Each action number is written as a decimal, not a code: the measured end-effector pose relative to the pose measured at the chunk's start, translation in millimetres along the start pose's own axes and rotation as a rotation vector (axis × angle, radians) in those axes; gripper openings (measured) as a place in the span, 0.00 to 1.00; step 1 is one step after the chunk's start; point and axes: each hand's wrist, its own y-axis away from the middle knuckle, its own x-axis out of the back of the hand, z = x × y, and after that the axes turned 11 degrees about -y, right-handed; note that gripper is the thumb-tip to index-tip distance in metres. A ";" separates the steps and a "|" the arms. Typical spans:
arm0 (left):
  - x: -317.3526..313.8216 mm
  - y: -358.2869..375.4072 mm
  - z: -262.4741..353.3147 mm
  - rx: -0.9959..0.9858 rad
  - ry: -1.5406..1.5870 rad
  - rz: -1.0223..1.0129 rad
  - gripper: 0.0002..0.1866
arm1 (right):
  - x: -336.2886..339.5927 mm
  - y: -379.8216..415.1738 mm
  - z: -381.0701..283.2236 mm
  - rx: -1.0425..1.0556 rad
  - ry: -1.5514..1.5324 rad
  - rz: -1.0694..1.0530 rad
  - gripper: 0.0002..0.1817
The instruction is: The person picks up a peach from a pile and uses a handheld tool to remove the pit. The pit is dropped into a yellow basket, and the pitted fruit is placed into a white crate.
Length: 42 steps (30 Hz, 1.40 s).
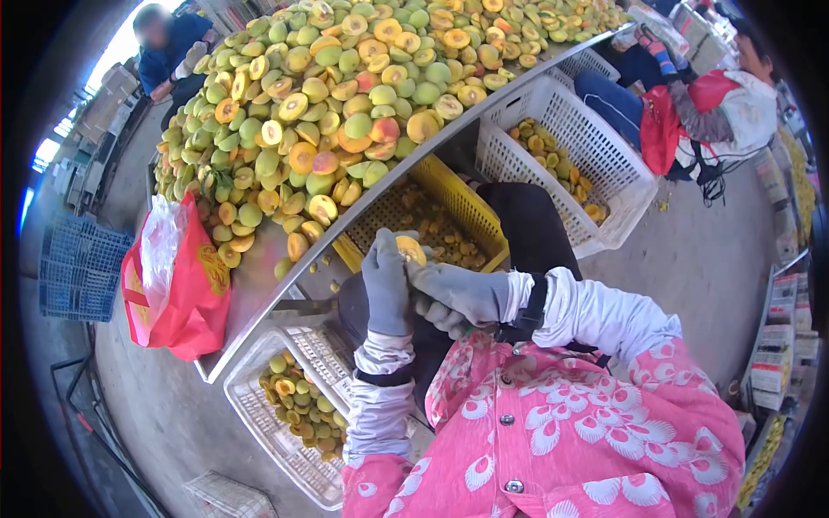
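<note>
Close in front of my lap, my left hand [386, 285] in a grey glove is closed around a peach half [410, 250], its orange cut face showing. My right hand [462, 293], also gloved in grey, has its fingers curled, with the thumb side against the peach half. A small green bit shows under the right fingers; what it belongs to is hidden. Beyond both hands lies a big heap of whole and halved peaches [345, 112] on a metal-edged table [285, 298]. Below the hands' far side sits a yellow crate [488, 229] with small dark pieces in it.
White crates with fruit halves stand to the right [635, 194] and left [246, 414]. A red bag [190, 302] lies on the table's near left corner. Blue crates [82, 263] are stacked at left. One person [177, 56] is at far left, another [691, 112] at right.
</note>
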 end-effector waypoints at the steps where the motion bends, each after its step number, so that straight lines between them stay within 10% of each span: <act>1: -1.3 2.0 1.7 0.031 0.030 0.007 0.25 | -0.8 3.8 -4.7 -0.020 0.006 -0.039 0.29; 6: 4.1 1.6 -0.8 -0.211 -0.049 -0.039 0.28 | 16.3 -6.3 -6.8 -0.360 -0.597 -0.379 0.29; 20: 2.3 -16.0 -31.1 -0.215 0.157 -0.122 0.36 | 41.7 -28.8 4.0 -0.260 -0.577 -0.457 0.27; 24: -5.1 -21.9 -38.4 0.029 0.657 0.284 0.34 | 40.8 -29.6 8.2 -0.009 -0.265 -0.416 0.30; 26: 3.8 -27.7 -46.2 0.019 0.634 0.293 0.33 | 17.4 -24.6 6.0 0.240 0.058 0.144 0.27; 30: 5.8 -29.5 -46.4 -0.054 0.316 0.439 0.26 | 36.4 -52.6 12.8 0.769 1.079 0.612 0.15; 36: 9.4 -1.2 -40.2 -0.167 -0.516 0.664 0.14 | 70.8 -87.7 19.9 0.507 1.408 0.819 0.13; 38: 32.2 25.5 -31.0 -0.546 -0.773 0.857 0.10 | 121.4 -106.8 16.5 0.448 1.339 1.027 0.13; 40: 85.0 49.9 -44.6 -0.331 -0.522 0.964 0.09 | 140.2 -100.3 15.9 0.388 1.352 1.041 0.16; 42: 153.2 78.0 -45.8 -0.078 -1.288 1.234 0.10 | 148.8 -101.2 19.3 0.352 1.221 0.975 0.18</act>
